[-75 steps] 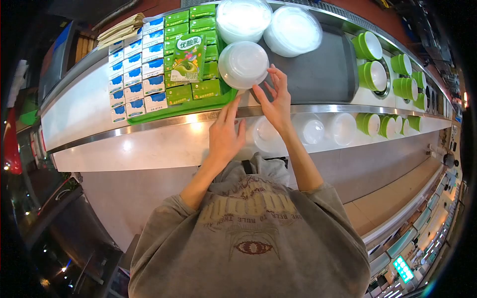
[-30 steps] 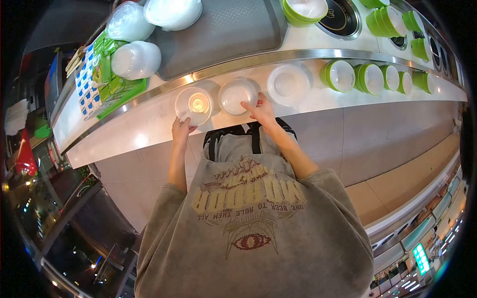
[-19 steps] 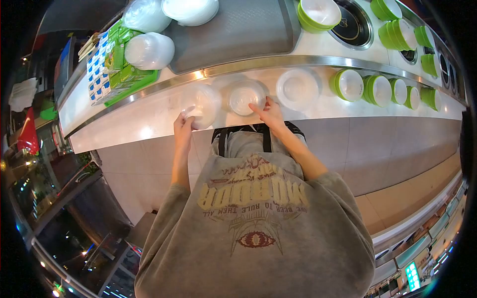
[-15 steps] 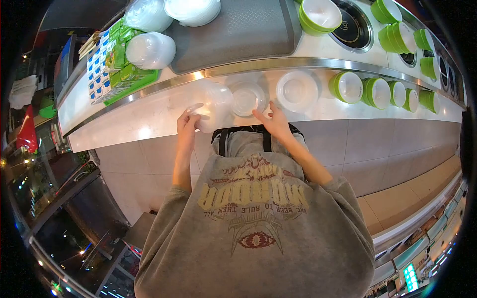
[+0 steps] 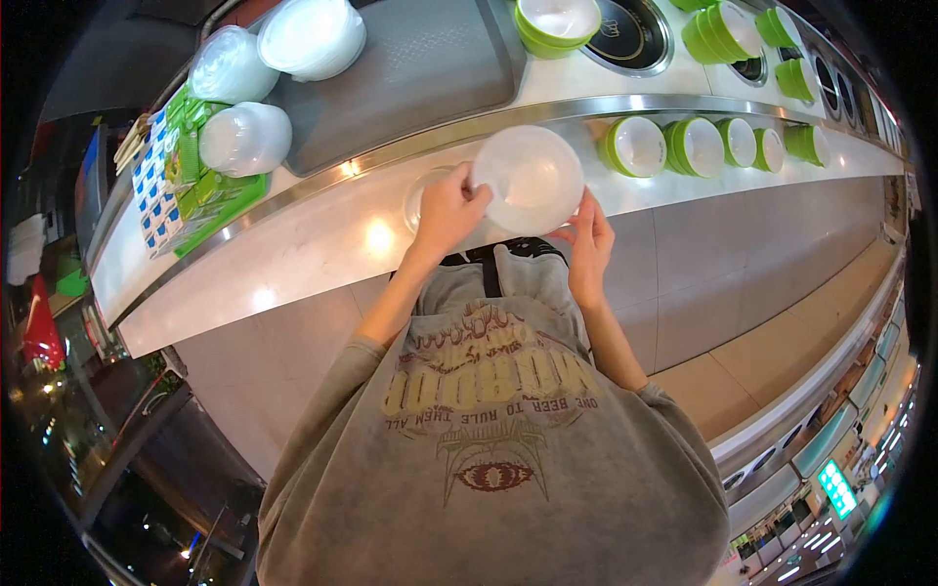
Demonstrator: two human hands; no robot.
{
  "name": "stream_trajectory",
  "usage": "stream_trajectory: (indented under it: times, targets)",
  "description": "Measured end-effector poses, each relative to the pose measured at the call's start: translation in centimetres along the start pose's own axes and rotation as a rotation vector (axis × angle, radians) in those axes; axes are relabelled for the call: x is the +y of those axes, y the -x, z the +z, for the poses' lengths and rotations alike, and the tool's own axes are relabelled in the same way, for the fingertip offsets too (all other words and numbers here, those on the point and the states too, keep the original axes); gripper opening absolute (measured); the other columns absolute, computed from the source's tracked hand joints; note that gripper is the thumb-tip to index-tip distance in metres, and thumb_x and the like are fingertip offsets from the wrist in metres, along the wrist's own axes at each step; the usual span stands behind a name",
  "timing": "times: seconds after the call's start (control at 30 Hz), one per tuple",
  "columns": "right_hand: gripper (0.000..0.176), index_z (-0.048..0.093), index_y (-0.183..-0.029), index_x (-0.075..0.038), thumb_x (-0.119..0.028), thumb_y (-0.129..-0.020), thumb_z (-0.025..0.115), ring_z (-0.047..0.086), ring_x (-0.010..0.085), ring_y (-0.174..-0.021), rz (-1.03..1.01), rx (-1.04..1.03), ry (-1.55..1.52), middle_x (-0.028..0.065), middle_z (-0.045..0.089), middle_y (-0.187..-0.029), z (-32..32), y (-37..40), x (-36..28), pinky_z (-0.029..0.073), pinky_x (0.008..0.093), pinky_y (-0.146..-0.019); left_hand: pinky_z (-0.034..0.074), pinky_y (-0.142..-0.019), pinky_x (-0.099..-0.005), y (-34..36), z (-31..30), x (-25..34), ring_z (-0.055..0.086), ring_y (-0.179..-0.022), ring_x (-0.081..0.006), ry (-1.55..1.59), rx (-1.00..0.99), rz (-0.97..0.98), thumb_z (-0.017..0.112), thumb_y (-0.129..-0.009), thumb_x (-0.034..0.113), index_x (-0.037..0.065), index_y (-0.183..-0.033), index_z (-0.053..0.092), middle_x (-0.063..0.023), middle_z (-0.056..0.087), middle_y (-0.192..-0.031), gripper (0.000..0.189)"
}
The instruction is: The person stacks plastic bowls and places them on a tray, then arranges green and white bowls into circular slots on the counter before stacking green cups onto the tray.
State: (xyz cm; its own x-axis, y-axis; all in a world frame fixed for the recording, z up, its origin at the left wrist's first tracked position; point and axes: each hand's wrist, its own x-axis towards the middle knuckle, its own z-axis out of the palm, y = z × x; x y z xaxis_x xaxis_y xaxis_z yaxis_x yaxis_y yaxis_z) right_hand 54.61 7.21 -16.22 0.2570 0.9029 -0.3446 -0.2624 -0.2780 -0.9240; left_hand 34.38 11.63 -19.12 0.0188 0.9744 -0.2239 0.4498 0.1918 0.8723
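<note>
I hold a clear plastic bowl (image 5: 532,179) upside down above the white counter ledge (image 5: 322,239). My left hand (image 5: 445,210) grips its left rim. My right hand (image 5: 589,234) touches its lower right edge with the fingers spread around it. Just behind my left hand another clear plastic bowl (image 5: 420,195) sits on the ledge, partly hidden by the hand and the held bowl.
A row of green bowls (image 5: 684,145) lines the ledge to the right. Stacked lidded plastic containers (image 5: 244,137) and a green tray with drink cartons (image 5: 186,186) stand at the back left beside a grey mat (image 5: 410,63). More green bowls (image 5: 557,21) sit near a round cooktop.
My left hand lifted the clear bowl off the ledge and carried it right, turning it over. My right hand left the other bowl and came up to the held one.
</note>
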Motion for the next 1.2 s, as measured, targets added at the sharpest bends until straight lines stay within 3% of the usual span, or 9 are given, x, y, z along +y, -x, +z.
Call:
stream_trajectory:
  times: [0.13,0.23,0.33,0.47,0.53,0.6,0.7,0.9,1.2]
  targets:
    - [0.049,0.052,-0.136,-0.004,-0.027,-0.094,0.062,0.061,0.0175,-0.093,-0.099,0.104,0.569,0.0159,0.052,-0.121,-1.7,-2.1,1.5,0.056,0.0262,-0.065,0.051,-0.061,-0.0346,-0.9,0.8,3.5,0.064,-0.062,-0.0256,-0.26,-0.135,0.029,0.068,-0.085,0.028,0.0,-0.106,0.066,-0.0129,0.068,-0.074,0.035]
    - [0.052,0.053,-0.137,-0.008,-0.021,-0.089,0.067,0.062,0.0224,-0.09,-0.295,0.128,0.961,0.0189,0.052,-0.12,-2.8,-3.1,3.4,0.053,0.028,-0.065,0.051,-0.066,-0.0356,0.2,0.6,3.0,0.065,-0.07,-0.0294,-0.508,0.027,0.03,0.069,-0.084,0.035,0.002,-0.101,0.067,-0.0117,0.069,-0.078,0.037]
    - [0.05,0.055,-0.134,-0.009,-0.02,-0.087,0.068,0.061,0.0237,-0.089,-0.368,0.162,0.939,0.0179,0.051,-0.121,-2.3,-2.8,3.4,0.051,0.0302,-0.066,0.05,-0.069,-0.0345,1.5,-1.0,-1.8,0.064,-0.073,-0.0265,-0.44,0.193,0.108,0.069,-0.084,0.035,0.003,-0.098,0.067,-0.0078,0.067,-0.078,0.034]
    - [0.05,0.057,-0.132,-0.01,-0.024,-0.086,0.07,0.063,0.0223,-0.087,-0.288,0.057,0.818,0.0173,0.057,-0.119,0.0,-0.6,1.1,0.052,0.0317,-0.067,0.05,-0.075,-0.0351,3.6,-3.4,-6.3,0.062,-0.086,-0.0235,-0.276,0.241,-0.158,0.07,-0.085,0.038,0.004,-0.111,0.063,-0.0109,0.064,-0.1,0.044]
    - [0.048,0.06,-0.127,-0.012,-0.03,-0.085,0.071,0.065,0.0209,-0.084,0.175,-0.395,0.638,0.0164,0.064,-0.111,0.8,-0.7,2.5,0.053,0.0311,-0.068,0.05,-0.079,-0.0353,4.2,-4.0,-8.4,0.061,-0.095,-0.0226,-0.264,0.285,-0.26,0.071,-0.084,0.039,0.003,-0.119,0.06,-0.013,0.062,-0.112,0.051]
    - [0.063,0.053,-0.135,-0.008,-0.037,-0.084,0.072,0.066,0.022,-0.081,0.251,-0.641,0.601,0.0219,0.067,-0.101,2.0,-1.1,6.3,0.053,0.0305,-0.068,0.048,-0.087,-0.0378,4.2,-4.1,-10.3,0.056,-0.111,-0.0246,-0.042,0.186,-0.445,0.072,-0.084,0.042,0.001,-0.136,0.045,-0.0164,0.051,-0.132,0.072]
    - [0.088,0.033,-0.147,-0.002,-0.047,-0.082,0.072,0.065,0.0259,-0.084,0.27,-0.487,0.727,0.027,0.06,-0.112,4.2,-1.1,11.1,0.056,0.0328,-0.067,0.048,-0.091,-0.039,4.0,-4.2,-8.9,0.053,-0.117,-0.0252,0.283,0.076,-0.646,0.076,-0.082,0.04,-0.001,-0.144,0.033,-0.0149,0.048,-0.136,0.086]
    - [0.109,0.007,-0.15,0.006,-0.052,-0.084,0.07,0.062,0.029,-0.1,0.735,-0.437,0.2,0.0276,0.046,-0.131,6.1,-1.6,8.6,0.06,0.0391,-0.075,0.05,-0.086,-0.0372,3.9,-5.4,-8.6,0.057,-0.114,-0.0246,0.415,-0.093,-0.637,0.087,-0.067,0.028,0.003,-0.144,0.038,-0.0135,0.056,-0.129,0.095]
    - [0.09,0.031,-0.137,0.005,-0.025,-0.073,0.086,0.064,0.0265,-0.097,0.589,-0.59,0.32,0.0197,0.047,-0.121,4.8,1.5,4.1,0.061,0.0369,-0.077,0.053,-0.092,-0.0398,7.3,-9.6,-4.6,0.049,-0.124,-0.0312,0.106,-0.199,-0.282,0.092,-0.053,0.012,0.007,-0.146,0.036,-0.0119,0.042,-0.137,0.109]
